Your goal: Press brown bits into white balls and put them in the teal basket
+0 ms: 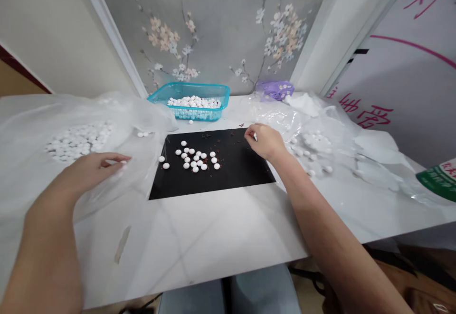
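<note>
The right hand [263,142] is over the top edge of a black mat [213,181]. Its fingers [249,133] are pinched together on a small white ball [255,136]. More white balls [194,158] lie in a loose bunch on the mat, with tiny brown bits [218,166] around them. The left hand [89,171] lies on a clear plastic sheet [35,128], near a big pile of white balls [80,140]. Its fingers [114,158] curl in, and one white ball [123,163] sits at their tips, but you cannot tell if they hold it. A blue tray [188,86] full of white balls stands at the back of the counter [185,242]. Another clear plastic sheet [342,162] lies on the right, with white balls on it too.
</note>
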Motion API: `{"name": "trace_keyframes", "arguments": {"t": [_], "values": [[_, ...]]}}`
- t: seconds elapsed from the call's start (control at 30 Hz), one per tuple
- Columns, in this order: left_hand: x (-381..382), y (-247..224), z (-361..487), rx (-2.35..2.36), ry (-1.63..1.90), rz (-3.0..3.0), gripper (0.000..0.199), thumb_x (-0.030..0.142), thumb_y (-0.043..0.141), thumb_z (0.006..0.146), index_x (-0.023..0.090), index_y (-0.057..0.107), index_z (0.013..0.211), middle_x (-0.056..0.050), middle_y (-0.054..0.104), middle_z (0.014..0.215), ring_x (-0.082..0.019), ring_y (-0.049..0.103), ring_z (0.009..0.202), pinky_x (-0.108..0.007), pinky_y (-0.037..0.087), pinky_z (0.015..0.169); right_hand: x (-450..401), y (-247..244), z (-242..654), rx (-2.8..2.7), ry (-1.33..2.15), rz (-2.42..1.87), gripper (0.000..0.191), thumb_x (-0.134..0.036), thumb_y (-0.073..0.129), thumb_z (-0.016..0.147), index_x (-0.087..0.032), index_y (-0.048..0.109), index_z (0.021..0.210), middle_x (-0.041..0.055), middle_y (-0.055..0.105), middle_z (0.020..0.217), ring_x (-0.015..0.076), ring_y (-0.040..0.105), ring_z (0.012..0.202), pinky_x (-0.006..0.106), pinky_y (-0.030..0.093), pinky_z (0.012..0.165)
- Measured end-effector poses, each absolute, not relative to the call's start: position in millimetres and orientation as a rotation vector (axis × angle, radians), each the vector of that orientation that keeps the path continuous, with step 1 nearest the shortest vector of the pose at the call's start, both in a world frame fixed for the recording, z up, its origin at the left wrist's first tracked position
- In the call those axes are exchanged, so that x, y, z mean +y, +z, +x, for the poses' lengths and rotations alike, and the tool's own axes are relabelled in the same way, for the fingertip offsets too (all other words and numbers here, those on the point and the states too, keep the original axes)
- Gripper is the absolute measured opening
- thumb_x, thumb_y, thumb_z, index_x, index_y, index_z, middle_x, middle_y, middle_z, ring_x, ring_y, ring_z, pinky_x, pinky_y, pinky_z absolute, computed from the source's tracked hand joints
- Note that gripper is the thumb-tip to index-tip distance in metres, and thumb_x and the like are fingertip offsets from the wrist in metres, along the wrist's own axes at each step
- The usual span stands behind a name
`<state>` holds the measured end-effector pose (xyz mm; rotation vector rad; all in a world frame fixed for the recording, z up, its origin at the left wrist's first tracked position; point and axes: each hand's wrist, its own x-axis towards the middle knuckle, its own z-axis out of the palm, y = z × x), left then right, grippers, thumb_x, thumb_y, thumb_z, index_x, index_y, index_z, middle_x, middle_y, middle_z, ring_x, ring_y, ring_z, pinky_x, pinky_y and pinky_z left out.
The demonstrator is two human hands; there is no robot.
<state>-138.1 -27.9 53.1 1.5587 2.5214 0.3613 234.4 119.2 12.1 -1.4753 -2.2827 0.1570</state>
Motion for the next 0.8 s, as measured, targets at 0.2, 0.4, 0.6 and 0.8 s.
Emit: {"name": "trace_keyframes", "arguments": {"t": [0.2, 0.4, 0.6, 0.8], "values": [[-29, 58, -134, 2.62, 0.325, 1.504, 0.03, 0.04, 0.057, 0.074, 0.023, 0.065, 0.097, 0.0, 0.065, 0.085, -0.018, 0.06, 0.079, -0.024, 0.04, 0.066, 117, 11, 230, -2.266, 0.152, -1.435, 0.015, -0.02, 0.047, 0.083, -0.021, 0.061, 0.083, 0.0031, 0.063, 0.093, 0.0177, 0.057, 0.081, 0.026, 0.035, 0.062], [-16, 51, -62, 2.193, 1.184, 1.5, 0.033, 0.045, 0.065, 0.071, 0.019, 0.062, 0.091, -0.002, 0.065, 0.098, -0.017, 0.061, 0.085, -0.026, 0.046, 0.076, 97, 11, 207, -2.172, 0.206, -1.193, 0.016, -0.026, 0.044, 0.089, -0.02, 0.059, 0.09, 0.0029, 0.062, 0.095, 0.0153, 0.058, 0.079, 0.025, 0.038, 0.066], [-5, 14, -6, 1.514, 1.137, 1.298, 0.037, 0.043, 0.069, 0.069, 0.02, 0.062, 0.097, -0.005, 0.069, 0.089, -0.017, 0.064, 0.08, -0.028, 0.05, 0.073, 62, 12, 177, -2.154, 0.403, -0.945, 0.018, -0.027, 0.041, 0.092, -0.019, 0.057, 0.092, 0.0014, 0.06, 0.097, 0.0091, 0.055, 0.067, 0.022, 0.038, 0.062], [-5, 5, 1, 1.426, 1.093, 1.142, 0.03, 0.041, 0.074, 0.064, 0.021, 0.067, 0.084, -0.004, 0.069, 0.086, -0.017, 0.064, 0.084, -0.029, 0.051, 0.08, 42, 10, 165, -2.226, 0.458, -0.808, 0.019, -0.028, 0.039, 0.093, -0.019, 0.056, 0.094, 0.0016, 0.059, 0.097, 0.008, 0.055, 0.067, 0.02, 0.036, 0.056]]}}
